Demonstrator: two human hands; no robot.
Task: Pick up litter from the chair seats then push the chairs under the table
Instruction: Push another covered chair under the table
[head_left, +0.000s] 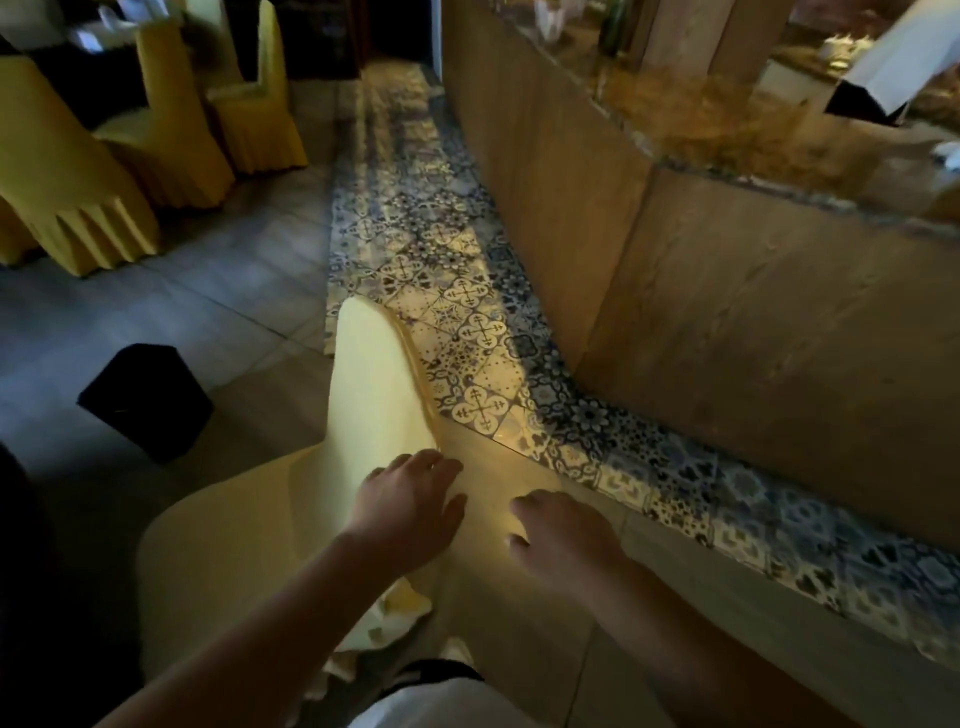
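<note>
A chair in a pale yellow cover stands right below me, its backrest pointing away and its seat spreading to the lower left. My left hand hovers with spread fingers at the right edge of the seat, by the foot of the backrest; whether it touches the cover I cannot tell. My right hand hangs over the floor to the right of the chair, fingers loosely curled, holding nothing. No litter shows on the visible seat.
A black bin stands on the grey floor to the left. Several yellow-covered chairs are grouped at the top left. A wooden partition wall runs along the right beside a strip of patterned tiles.
</note>
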